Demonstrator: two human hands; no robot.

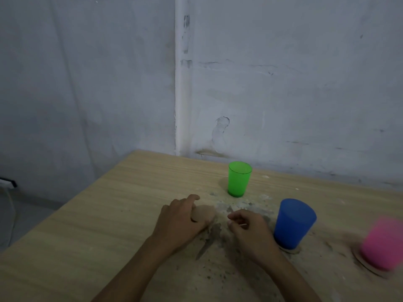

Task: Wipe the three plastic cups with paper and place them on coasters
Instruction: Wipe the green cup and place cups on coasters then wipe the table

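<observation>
Plainly the left hand (181, 216) pressed a round cardboard coaster (204, 212) flat; the right hand (246, 225) hung loosely curled, empty; the upright green plastic cup (238, 179) awaited steady centring.

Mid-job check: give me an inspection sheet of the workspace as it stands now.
Surface: wooden table, grey dust and smears in the middle.
Job's things: green cup upright on bare table; blue cup and pink cup upright on coasters; a third round coaster under the left hand. Paper: nothing seen.
Clutter: nothing seen.
Hands: left hand rests on the coaster; right hand loosely curled, seems empty.
Cables: white cable by a wall socket, far left.
Surroundings: scuffed white walls.
</observation>
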